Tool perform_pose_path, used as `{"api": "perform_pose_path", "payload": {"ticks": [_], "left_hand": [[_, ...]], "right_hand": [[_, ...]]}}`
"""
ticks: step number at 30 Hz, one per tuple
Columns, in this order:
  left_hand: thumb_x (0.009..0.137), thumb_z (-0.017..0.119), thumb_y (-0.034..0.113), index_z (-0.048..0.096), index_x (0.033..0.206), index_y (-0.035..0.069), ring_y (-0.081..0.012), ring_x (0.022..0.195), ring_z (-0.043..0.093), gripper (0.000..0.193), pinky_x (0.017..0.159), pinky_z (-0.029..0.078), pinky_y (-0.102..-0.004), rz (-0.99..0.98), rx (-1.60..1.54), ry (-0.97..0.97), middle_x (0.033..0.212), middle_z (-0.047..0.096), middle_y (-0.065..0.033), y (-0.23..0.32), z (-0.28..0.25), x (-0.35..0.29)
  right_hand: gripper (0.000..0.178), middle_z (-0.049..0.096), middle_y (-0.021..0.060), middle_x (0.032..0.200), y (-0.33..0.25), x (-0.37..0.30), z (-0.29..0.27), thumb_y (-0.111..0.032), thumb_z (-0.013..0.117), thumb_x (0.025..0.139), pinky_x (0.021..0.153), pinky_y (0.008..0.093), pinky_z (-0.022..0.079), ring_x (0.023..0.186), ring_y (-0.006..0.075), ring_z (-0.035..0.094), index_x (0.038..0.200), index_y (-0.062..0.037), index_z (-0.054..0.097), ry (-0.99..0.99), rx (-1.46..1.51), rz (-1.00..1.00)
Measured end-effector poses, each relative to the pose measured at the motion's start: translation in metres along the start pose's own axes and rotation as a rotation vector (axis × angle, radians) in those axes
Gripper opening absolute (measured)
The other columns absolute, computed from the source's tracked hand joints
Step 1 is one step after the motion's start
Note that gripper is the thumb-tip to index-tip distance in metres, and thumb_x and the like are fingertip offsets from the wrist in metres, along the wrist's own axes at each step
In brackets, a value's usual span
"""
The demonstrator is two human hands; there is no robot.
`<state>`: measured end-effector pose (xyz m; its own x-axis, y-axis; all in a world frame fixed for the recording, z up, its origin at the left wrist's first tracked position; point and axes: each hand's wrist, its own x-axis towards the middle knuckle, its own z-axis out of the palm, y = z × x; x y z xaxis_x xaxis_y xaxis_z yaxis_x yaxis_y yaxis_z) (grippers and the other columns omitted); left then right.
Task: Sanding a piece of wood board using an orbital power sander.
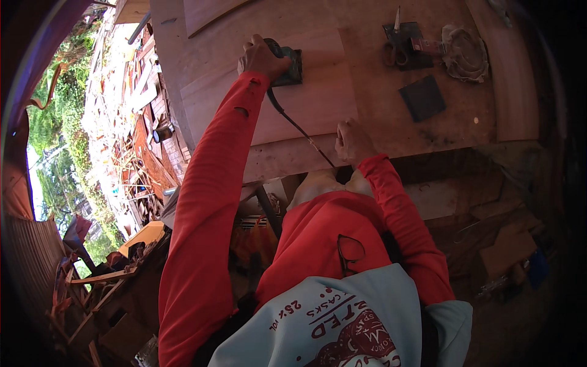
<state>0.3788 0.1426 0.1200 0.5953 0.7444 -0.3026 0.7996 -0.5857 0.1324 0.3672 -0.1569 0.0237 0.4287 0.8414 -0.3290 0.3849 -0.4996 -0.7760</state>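
My left hand (pixel 260 59) is wrapped round a dark green palm sander (pixel 292 67), which sits on a wide, thin wooden panel (pixel 312 101). From the sander a dark cord (pixel 299 129) runs down across the panel and over the table's near edge. To the right of the cord, my right hand (pixel 354 144) rests in a loose fist by the panel's near corner. Its fingers are curled in, and whatever they may hold is hidden.
The panel lies on a wooden worktable (pixel 452 137). On its right are scissors (pixel 398 52), a dark square pad (pixel 422 98) and a crumpled pale cloth roll (pixel 465 54). Another board (pixel 211 11) lies at the far left. Scrap wood (pixel 137 177) is heaped outside, left.
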Motion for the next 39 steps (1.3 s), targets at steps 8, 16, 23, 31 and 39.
{"api": "perform_pose_path", "payload": {"ticks": [8,16,23,31,39], "left_hand": [[0.067,0.077,0.038,0.048,0.123,0.000,-0.0484,0.105,0.065,0.074,0.088,0.055,-0.0519,0.154,0.050,-0.023,0.121,0.058,-0.0270,-0.033,0.001,-0.005],[0.071,0.081,0.034,0.045,0.119,0.006,-0.0447,0.096,0.065,0.066,0.080,0.054,-0.0517,0.543,0.045,-0.042,0.113,0.057,-0.0220,-0.099,-0.012,0.015],[0.073,0.080,0.031,0.046,0.120,0.006,-0.0438,0.094,0.065,0.063,0.079,0.056,-0.0511,0.907,0.113,-0.106,0.112,0.058,-0.0192,-0.033,-0.007,0.044],[0.072,0.080,0.035,0.048,0.119,0.004,-0.0438,0.094,0.065,0.065,0.080,0.055,-0.0514,1.060,0.218,-0.068,0.111,0.060,-0.0202,0.055,0.008,0.057],[0.071,0.080,0.033,0.046,0.122,0.005,-0.0433,0.096,0.065,0.067,0.082,0.054,-0.0516,0.943,0.243,-0.168,0.113,0.058,-0.0201,0.017,-0.008,0.051]], "right_hand": [[0.020,0.057,0.0211,0.101,0.001,-0.001,0.003,-0.010,0.066,0.081,0.081,0.0488,0.052,0.093,0.0421,0.061,0.095,-0.0013,0.054,-0.003,-0.013,-0.004],[0.020,0.053,0.0164,0.089,-0.009,-0.002,0.009,-0.007,0.068,0.082,0.071,0.0458,0.047,0.081,0.0366,0.056,0.086,-0.0032,0.048,0.146,0.009,0.011],[0.022,0.055,0.0149,0.089,-0.013,-0.005,0.013,-0.010,0.070,0.081,0.074,0.0475,0.049,0.086,0.0365,0.059,0.085,-0.0044,0.049,0.199,0.014,0.117],[0.024,0.053,0.0157,0.085,-0.014,-0.002,0.022,-0.007,0.071,0.081,0.071,0.0461,0.046,0.081,0.0362,0.056,0.085,-0.0038,0.048,0.259,0.082,0.143],[0.023,0.053,0.0141,0.088,-0.014,-0.003,0.027,-0.007,0.070,0.081,0.071,0.0458,0.048,0.082,0.0361,0.057,0.085,-0.0047,0.048,0.365,0.045,0.099]]}}
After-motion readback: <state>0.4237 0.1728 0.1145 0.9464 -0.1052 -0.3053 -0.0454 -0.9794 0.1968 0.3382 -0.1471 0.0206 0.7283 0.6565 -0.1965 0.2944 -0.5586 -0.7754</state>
